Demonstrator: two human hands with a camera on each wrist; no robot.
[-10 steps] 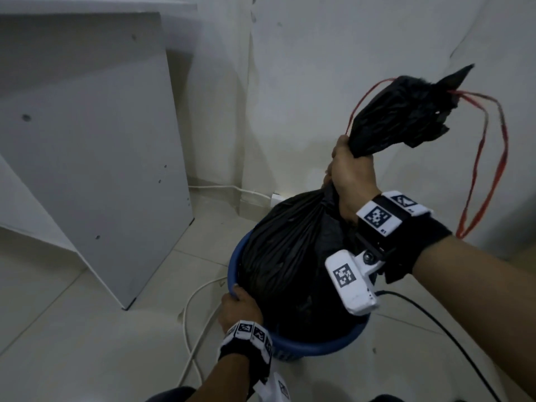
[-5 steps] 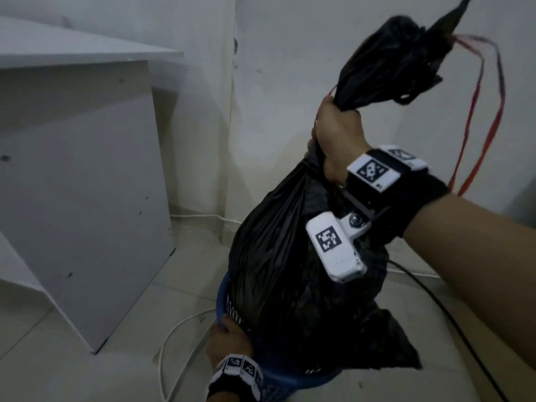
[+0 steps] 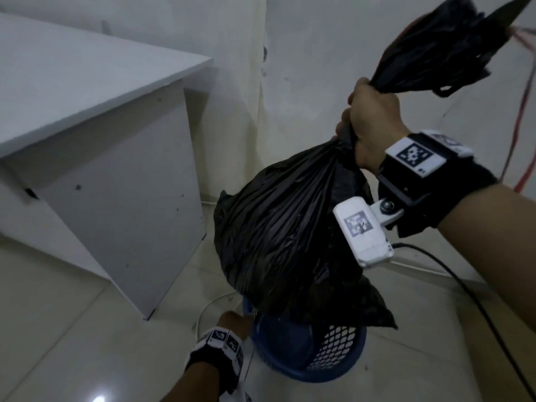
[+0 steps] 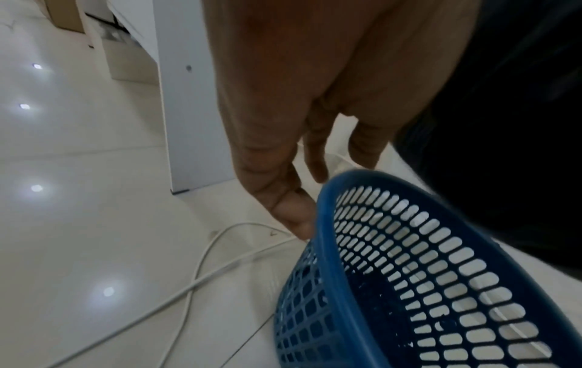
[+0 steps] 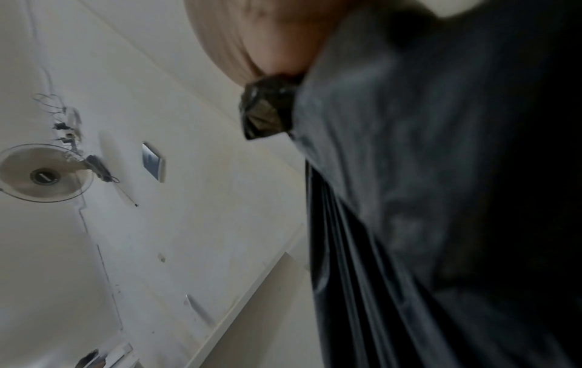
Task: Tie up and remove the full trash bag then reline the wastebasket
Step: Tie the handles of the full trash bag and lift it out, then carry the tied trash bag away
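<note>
A full black trash bag (image 3: 290,242) hangs in the air with its bottom just above the mouth of the blue mesh wastebasket (image 3: 333,369). My right hand (image 3: 368,126) grips the bag's gathered neck in a fist, and the loose top and red drawstrings (image 3: 519,117) stick out above it. In the right wrist view the bag (image 5: 440,199) fills the right side below my right hand (image 5: 252,37). My left hand (image 3: 233,322) holds the basket's left rim. In the left wrist view a digit of my left hand (image 4: 283,99) presses on the outside of the wastebasket (image 4: 327,249) rim; the other fingertips are hidden behind it.
A white desk (image 3: 116,198) stands close on the left. A white cable (image 3: 203,311) loops on the tiled floor beside the basket, and a black cable (image 3: 464,288) trails on the right. Walls meet in a corner behind. A wall fan (image 5: 44,174) shows in the right wrist view.
My right hand has lifted the bag up out of the basket, so the mesh inside now shows. My left hand has stayed on the rim.
</note>
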